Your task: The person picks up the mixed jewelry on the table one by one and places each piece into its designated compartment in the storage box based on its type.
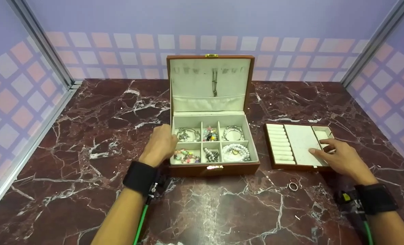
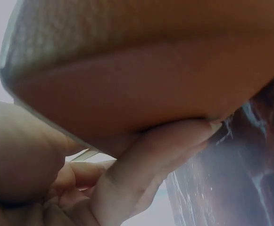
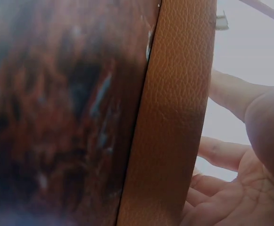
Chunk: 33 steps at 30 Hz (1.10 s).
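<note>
Resting at the left wall of an open brown leather jewellery box (image 1: 213, 168) with a cream lining, the person's left hand (image 1: 160, 144) curls its fingers over the rim beside the front-left compartments. The left wrist view shows fingers (image 2: 141, 165) wrapped under and against the box's brown side, so this hand grips the box wall. The box stands in the middle of a dark red marble table (image 1: 86, 143), its lid upright at the back, its long axis running left to right. Six compartments hold bracelets and beads, among them a white pearl bracelet (image 1: 236, 151) at the front right.

Just to the right of the box, and apart from it, lies a flat brown removable tray (image 1: 300, 147) with cream ring rolls on its left and small pockets on its right; its long axis also runs left to right. The right hand (image 1: 338, 156) lies over the tray's front-right corner, fingers loosely spread and pointing left across the lining. The right wrist view shows an open palm with relaxed fingers behind the tray's brown leather edge (image 3: 170, 122); it touches the tray but holds nothing that I can make out. The right hand is far nearer the tray.

Two small rings (image 1: 293, 184) lie on the marble in front of the tray, between the two forearms and nearer the right hand.
</note>
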Each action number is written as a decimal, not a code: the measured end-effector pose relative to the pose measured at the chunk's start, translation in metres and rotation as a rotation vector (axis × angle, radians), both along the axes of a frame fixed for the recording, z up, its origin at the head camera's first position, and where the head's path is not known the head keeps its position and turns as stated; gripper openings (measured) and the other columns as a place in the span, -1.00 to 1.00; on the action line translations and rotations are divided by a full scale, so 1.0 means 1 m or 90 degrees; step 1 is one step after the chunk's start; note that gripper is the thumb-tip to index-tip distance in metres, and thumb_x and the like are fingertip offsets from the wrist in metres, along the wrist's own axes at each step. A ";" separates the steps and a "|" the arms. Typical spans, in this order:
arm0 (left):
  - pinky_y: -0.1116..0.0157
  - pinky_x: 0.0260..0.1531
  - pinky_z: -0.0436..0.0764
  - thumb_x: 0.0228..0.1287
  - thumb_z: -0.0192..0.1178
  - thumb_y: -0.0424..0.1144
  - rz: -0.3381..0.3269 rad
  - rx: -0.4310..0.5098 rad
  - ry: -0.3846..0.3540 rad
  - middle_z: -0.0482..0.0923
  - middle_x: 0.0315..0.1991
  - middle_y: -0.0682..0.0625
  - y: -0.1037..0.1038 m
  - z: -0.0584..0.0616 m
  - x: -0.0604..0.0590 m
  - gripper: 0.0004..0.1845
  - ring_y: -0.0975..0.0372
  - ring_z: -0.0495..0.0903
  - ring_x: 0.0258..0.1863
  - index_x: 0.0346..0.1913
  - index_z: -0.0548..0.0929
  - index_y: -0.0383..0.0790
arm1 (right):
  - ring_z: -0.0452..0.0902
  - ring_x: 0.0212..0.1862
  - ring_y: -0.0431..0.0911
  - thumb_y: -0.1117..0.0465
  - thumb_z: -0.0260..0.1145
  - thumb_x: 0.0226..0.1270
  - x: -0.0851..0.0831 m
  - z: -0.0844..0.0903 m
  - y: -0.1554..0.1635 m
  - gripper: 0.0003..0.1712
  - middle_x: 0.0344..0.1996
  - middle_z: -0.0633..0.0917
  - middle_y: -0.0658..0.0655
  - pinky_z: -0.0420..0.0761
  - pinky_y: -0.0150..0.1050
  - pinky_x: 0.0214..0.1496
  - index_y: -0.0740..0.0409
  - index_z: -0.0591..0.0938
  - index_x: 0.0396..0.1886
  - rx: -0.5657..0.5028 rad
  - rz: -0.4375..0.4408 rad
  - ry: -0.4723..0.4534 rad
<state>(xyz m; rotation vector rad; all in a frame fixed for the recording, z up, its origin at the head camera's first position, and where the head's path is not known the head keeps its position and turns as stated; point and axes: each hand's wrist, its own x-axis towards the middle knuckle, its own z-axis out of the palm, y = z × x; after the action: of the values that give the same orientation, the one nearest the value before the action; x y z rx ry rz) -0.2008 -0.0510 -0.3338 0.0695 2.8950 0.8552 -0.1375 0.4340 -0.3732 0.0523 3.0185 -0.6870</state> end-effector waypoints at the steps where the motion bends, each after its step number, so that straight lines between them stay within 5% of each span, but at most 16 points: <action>1: 0.28 -0.55 0.56 0.24 -0.06 -0.40 0.002 -0.002 -0.008 0.48 -0.46 -0.13 -0.001 0.000 0.000 -0.85 0.12 0.50 -0.54 -0.48 0.44 -0.24 | 0.49 0.04 0.43 -0.26 0.13 0.34 0.000 0.000 0.000 -0.14 0.00 0.57 0.57 0.49 0.30 0.02 0.39 0.35 0.30 0.000 0.000 -0.003; 10: 0.30 -0.55 0.55 0.29 -0.12 -0.40 -0.002 -0.009 -0.074 0.46 -0.40 -0.14 -0.011 0.004 -0.001 -0.86 0.13 0.46 -0.51 -0.33 0.46 -0.31 | 0.47 0.06 0.42 -0.28 0.13 0.32 0.000 -0.001 0.001 -0.10 0.02 0.55 0.57 0.48 0.31 0.03 0.39 0.32 0.32 -0.009 0.003 -0.014; 33: -0.02 0.08 0.56 0.35 -0.18 -0.33 -0.043 -0.024 -0.132 0.47 0.05 -0.39 -0.056 0.019 -0.003 -0.63 -0.09 0.51 -0.04 0.07 0.41 -0.52 | 0.45 0.10 0.39 -0.33 0.11 0.31 0.004 0.001 0.002 -0.06 0.07 0.53 0.54 0.45 0.33 0.05 0.32 0.27 0.37 -0.011 -0.005 -0.034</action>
<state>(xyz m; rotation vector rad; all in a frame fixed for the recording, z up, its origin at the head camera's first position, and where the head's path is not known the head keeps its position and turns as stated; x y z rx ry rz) -0.2034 -0.1075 -0.3148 0.0706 2.6975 0.7489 -0.1331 0.4363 -0.3719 0.0818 2.9627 -0.7000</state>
